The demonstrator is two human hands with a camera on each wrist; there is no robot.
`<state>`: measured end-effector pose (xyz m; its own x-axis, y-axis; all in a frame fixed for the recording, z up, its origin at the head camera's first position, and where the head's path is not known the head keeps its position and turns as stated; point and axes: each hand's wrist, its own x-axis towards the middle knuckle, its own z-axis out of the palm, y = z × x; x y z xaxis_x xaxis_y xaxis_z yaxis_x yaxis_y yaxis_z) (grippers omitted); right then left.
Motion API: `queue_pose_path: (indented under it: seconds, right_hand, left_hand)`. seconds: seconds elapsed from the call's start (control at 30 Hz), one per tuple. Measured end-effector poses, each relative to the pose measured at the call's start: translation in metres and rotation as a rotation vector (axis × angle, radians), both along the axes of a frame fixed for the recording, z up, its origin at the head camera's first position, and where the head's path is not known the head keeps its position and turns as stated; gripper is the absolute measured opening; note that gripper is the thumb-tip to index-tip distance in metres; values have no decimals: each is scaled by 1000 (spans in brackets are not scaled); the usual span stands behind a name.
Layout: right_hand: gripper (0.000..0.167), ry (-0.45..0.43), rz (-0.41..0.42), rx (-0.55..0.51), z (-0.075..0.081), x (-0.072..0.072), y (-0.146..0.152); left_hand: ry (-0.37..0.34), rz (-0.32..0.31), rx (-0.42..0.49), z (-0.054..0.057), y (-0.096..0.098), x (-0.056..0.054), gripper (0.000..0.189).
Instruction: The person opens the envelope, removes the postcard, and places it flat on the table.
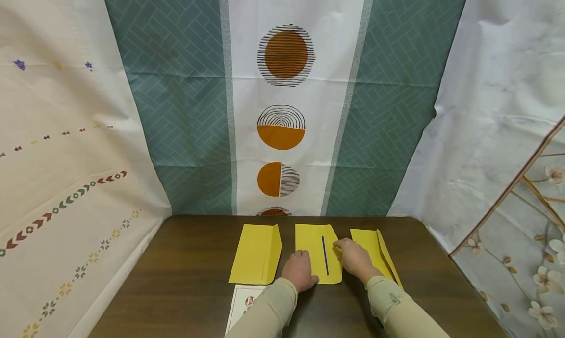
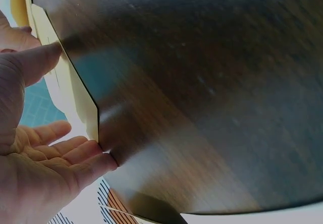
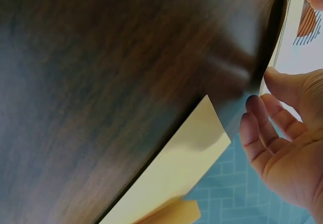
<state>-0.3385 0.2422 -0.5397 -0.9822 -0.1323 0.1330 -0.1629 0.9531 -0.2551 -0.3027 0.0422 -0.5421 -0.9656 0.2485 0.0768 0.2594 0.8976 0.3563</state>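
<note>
In the head view a yellow envelope (image 1: 311, 249) lies in the middle, with a thin straight blue strip (image 1: 325, 255) on its face; whether it is drawn or a separate piece I cannot tell. My left hand (image 1: 300, 271) rests at its left edge. The left wrist view shows that hand's thumb (image 2: 43, 62) at the edge, spread apart from the extended fingers (image 2: 83, 156). Across from it, my right hand (image 1: 355, 259) pinches the right edge, thumb (image 3: 282, 85) and forefinger close together in the right wrist view.
Another yellow envelope (image 1: 253, 254) lies to the left, and a third (image 1: 371, 247) to the right with its flap raised. Below the left one, a white printed sheet (image 1: 240, 301) is partly under my left sleeve. Patterned curtains (image 1: 185, 107) hang behind the dark wooden table (image 1: 185, 279).
</note>
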Motion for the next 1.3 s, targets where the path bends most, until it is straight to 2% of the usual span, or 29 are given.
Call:
queue_pose_path:
  seconds: [0.2,0.4,0.6,0.73,0.93,1.13,1.3]
  right_hand:
    - [35,-43,-23,-6,-3,2,-1]
    - [37,-71,-30,-8,-4,1,1]
    - [39,-71,-8,-31,-5,0,4]
    - [40,-75,-3,-48,-4,-2,6]
    - [42,-72,-1,-65,-3,-3,7]
    - [43,-68,-2,-61,-5,-1,5]
    - [42,-67,-2,-59,-5,-1,4]
  left_hand:
    - [-11,7,-1,-1,4,2,68]
    - [-24,29,57,-5,8,1,68]
    - [40,61,67,-11,18,1,79]
    - [68,95,79,-12,27,3,87]
    - [90,180,59,-12,39,3,94]
    - [66,244,-24,-10,50,6,97]
    - [38,296,-28,-5,56,7,91]
